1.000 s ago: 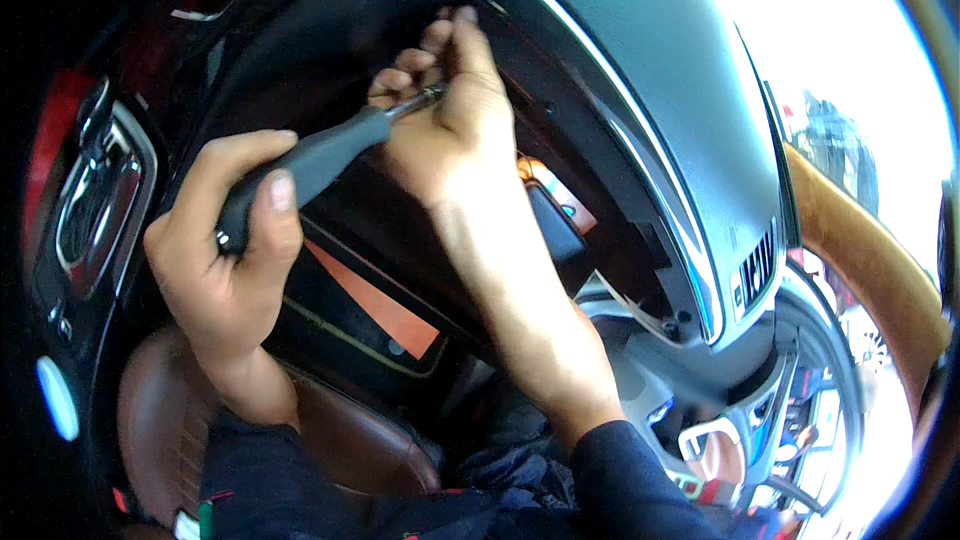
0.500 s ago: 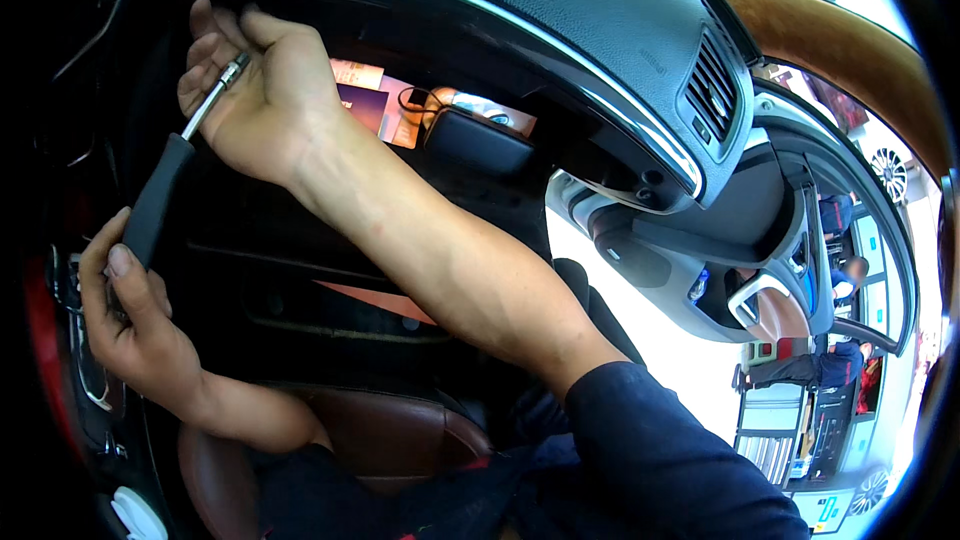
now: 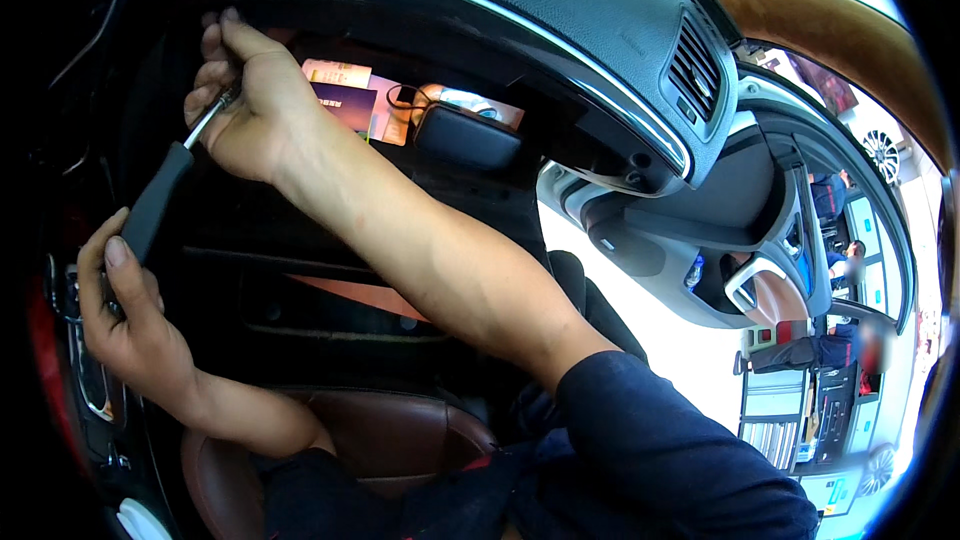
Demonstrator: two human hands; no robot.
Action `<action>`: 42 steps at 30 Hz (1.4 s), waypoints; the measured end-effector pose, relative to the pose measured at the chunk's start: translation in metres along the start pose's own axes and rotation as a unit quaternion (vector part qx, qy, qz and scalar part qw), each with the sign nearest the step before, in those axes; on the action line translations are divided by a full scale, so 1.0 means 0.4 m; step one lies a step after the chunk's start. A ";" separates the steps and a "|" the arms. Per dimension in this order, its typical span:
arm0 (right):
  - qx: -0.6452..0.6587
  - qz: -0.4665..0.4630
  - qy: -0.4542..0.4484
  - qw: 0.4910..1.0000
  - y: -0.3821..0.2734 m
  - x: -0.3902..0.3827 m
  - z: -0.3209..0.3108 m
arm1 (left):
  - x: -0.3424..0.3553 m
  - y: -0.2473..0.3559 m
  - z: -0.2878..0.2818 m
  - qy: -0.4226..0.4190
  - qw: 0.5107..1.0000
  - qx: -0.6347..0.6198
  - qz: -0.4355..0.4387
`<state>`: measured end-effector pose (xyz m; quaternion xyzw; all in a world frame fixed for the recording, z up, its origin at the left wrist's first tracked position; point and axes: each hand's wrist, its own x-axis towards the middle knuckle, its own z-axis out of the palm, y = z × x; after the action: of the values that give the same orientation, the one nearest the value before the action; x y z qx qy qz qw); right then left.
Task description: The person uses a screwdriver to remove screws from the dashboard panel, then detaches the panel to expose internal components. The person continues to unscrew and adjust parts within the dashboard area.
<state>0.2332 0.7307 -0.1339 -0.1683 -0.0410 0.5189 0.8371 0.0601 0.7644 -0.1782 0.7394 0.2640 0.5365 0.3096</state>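
Below the left edge of the silver-trimmed dark dashboard (image 3: 560,30), the left hand (image 3: 145,330) pinches a dark-grey-handled, silver-shafted screwdriver (image 3: 173,176), thumb against fingers, its tip at the half-curled right hand (image 3: 250,105), grip unclear.

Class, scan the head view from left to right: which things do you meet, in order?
Left hand, black-handled tool, right hand, purple card, black case, air vent, spoked wheel.
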 end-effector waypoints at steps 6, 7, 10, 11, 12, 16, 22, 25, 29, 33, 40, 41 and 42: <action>-0.044 -0.024 -0.001 0.999 0.003 0.004 -0.004 | 0.004 0.003 -0.001 -0.007 1.000 -0.007 -0.012; -0.067 -0.037 0.008 0.997 0.008 0.001 0.000 | 0.004 0.001 -0.002 -0.006 1.000 -0.005 -0.009; -0.124 -0.084 0.024 0.988 0.024 -0.002 0.002 | 0.004 -0.004 -0.002 -0.003 1.000 0.004 -0.001; -0.141 -0.101 0.027 0.984 0.029 0.001 0.002 | 0.003 -0.004 -0.002 -0.001 1.000 0.009 0.001; -0.164 -0.101 0.030 0.981 0.030 0.005 0.002 | 0.003 -0.003 0.001 0.001 1.000 0.012 0.001; -0.267 -0.123 0.047 0.955 0.037 -0.007 0.016 | -0.006 -0.007 -0.014 0.030 0.998 0.020 -0.042; -0.550 -0.419 -0.067 0.719 0.052 -0.216 -0.054 | -0.009 -0.099 -0.134 -0.044 0.961 -0.259 0.089; -0.647 -0.368 -0.162 0.648 0.026 -0.456 -0.115 | -0.031 -0.054 -0.098 -0.260 0.794 -0.515 0.190; -0.739 -0.209 -0.164 0.619 -0.031 -0.689 -0.278 | -0.038 0.049 -0.014 -0.558 0.354 -0.718 0.218; -0.844 -0.018 -0.004 0.535 -0.019 -0.783 -0.470 | -0.172 0.227 0.190 -0.663 0.185 -0.706 0.168; -0.866 0.156 -0.054 0.473 -0.151 -0.868 -0.533 | -0.372 0.362 0.301 -0.794 0.168 -0.584 -0.020; -0.854 0.171 -0.074 0.486 -0.199 -0.911 -0.520 | -0.390 0.363 0.293 -0.818 0.163 -0.546 -0.076; -0.844 0.186 -0.086 0.496 -0.254 -0.953 -0.514 | -0.389 0.353 0.294 -0.864 0.154 -0.468 -0.104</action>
<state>0.1954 0.3042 -0.2537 -0.7529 -0.4989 0.3927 0.1733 0.1368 0.5370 -0.1989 0.4049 -0.4006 -0.4646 0.6780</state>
